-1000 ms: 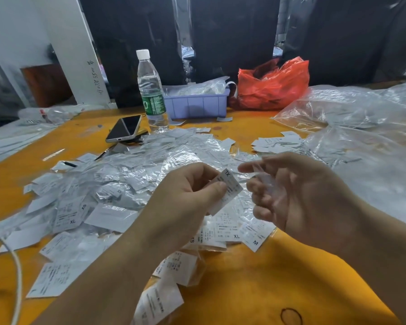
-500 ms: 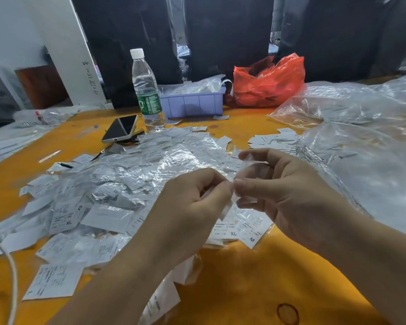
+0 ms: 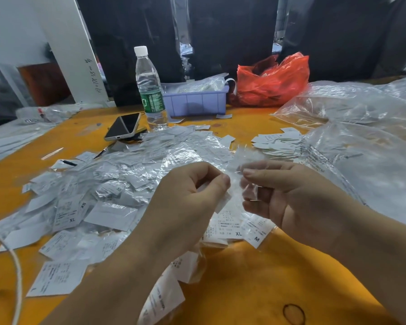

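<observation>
Centrally pinches limp white paper label (image 3: 223, 201) in left hand (image 3: 188, 195); slippery clear plastic sleeve (image 3: 240, 160), three o'clock, gripped by edge in right hand (image 3: 291, 198).

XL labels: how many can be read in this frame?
2. One XL label lies at the left of the pile, just below an XS label; the other lies at the pile's near edge, beside an M label. More may be hidden or face down.

Thin, glossy, crinkled clear plastic for the small sleeve (image 3: 242, 158); matt white printed paper for the label (image 3: 222, 202). Smooth, faintly shiny orange across the table (image 3: 256, 277). Far off, clear ribbed plastic bottle (image 3: 148, 83), mirror-glossy phone (image 3: 123, 125), wrinkled shiny red bag (image 3: 272, 83).
</observation>
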Motion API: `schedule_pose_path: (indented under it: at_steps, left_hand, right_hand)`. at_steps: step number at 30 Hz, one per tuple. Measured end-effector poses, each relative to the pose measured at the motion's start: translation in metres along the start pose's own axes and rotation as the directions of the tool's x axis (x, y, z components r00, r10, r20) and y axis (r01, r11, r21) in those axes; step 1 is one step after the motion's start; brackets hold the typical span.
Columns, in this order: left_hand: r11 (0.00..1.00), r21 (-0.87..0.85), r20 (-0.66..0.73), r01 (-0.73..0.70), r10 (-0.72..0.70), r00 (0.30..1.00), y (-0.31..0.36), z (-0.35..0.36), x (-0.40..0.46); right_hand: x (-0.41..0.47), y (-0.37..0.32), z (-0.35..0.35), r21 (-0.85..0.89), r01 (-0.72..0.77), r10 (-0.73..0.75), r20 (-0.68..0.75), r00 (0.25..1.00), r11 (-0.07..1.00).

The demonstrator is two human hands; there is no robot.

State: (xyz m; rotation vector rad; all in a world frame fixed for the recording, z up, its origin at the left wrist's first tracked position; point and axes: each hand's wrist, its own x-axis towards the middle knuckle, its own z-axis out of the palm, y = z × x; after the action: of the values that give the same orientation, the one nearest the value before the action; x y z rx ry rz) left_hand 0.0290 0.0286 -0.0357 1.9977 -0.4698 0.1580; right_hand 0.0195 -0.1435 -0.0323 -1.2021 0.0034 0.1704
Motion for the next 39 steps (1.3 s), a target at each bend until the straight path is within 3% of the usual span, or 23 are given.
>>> schedule_pose_path:
  at_steps: [4,8,18,30,39]
  left_hand:
    - [0.998,-0.047,0.037,0.036,-0.035,0.999,-0.002,-0.002,0.000]
    - [0.989,-0.129,0.006,0.069,-0.069,0.998,-0.001,-0.009,0.002]
    - [0.954,-0.263,0.009,0.143,-0.145,0.989,0.006,-0.019,0.003]
    - [0.868,-0.439,0.150,0.234,-0.186,0.971,0.007,-0.024,0.005]
    - [0.879,-0.423,0.173,0.221,-0.161,0.972,0.009,-0.022,0.004]
  right_hand:
    - [-0.002,-0.005,-0.005,-0.087,0.069,-0.073,-0.037,0.997,0.994]
    - [-0.003,-0.017,-0.011,-0.173,0.151,-0.146,0.042,0.988,0.973]
    - [-0.004,-0.019,-0.016,-0.430,0.152,-0.062,0.217,0.974,0.890]
    - [-0.003,-0.022,-0.017,-0.456,0.157,-0.030,0.272,0.962,0.876]
    - [-0.004,-0.022,-0.018,-0.463,0.115,0.000,0.241,0.970,0.879]
